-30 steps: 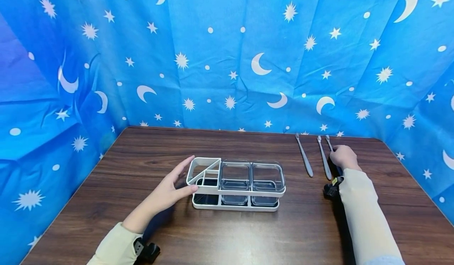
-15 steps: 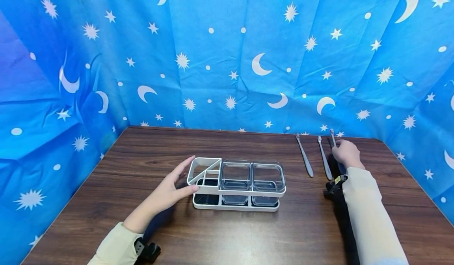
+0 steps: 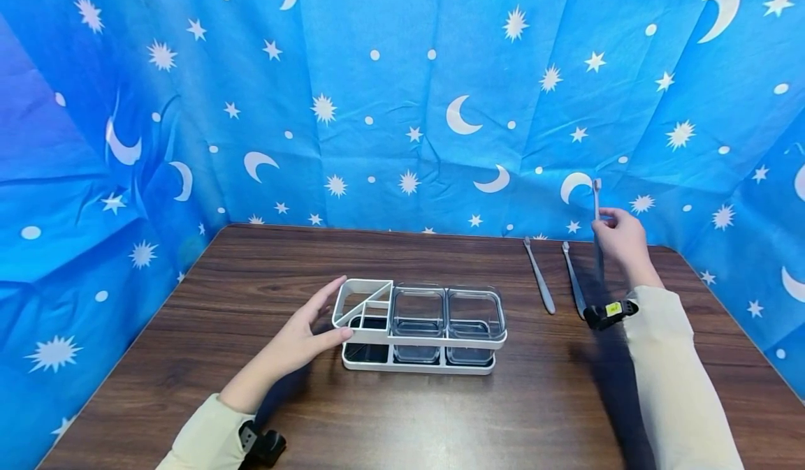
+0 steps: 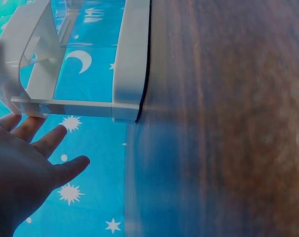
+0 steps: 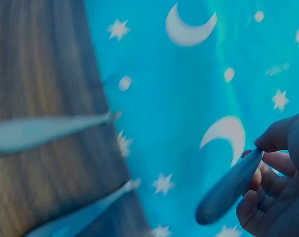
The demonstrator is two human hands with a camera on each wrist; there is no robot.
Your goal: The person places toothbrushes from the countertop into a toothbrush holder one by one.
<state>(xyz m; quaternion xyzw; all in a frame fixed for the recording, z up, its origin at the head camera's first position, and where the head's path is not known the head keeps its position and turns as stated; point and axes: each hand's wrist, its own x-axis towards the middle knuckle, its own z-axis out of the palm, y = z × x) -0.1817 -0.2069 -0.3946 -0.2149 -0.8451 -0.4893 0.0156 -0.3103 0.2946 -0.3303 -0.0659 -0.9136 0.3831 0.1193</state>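
Observation:
My right hand [image 3: 624, 238] pinches a grey toothbrush [image 3: 597, 201] between thumb and fingers, above the back right of the table. Its bristle head points up; in the right wrist view the thick end of the handle [image 5: 223, 195] hangs below the fingers. At the white toothbrush holder [image 3: 418, 342], my left hand [image 3: 298, 341] grips the left end, thumb at the front rim and fingers round the side and back. Two clear cups [image 3: 418, 309] sit in the holder, right of its divided section. Fingertips touch the upper frame [image 4: 28, 106] in the left wrist view.
Two more grey toothbrushes lie on the brown wooden table [image 3: 453, 421]: one toothbrush [image 3: 539, 274] right of the holder, the other toothbrush [image 3: 574, 281] nearer my right wrist. A blue curtain [image 3: 402, 107] with stars and moons hangs behind the table.
My right hand has lifted the rightmost toothbrush off the table, up and slightly right, turning it upright. The left hand and holder have stayed put.

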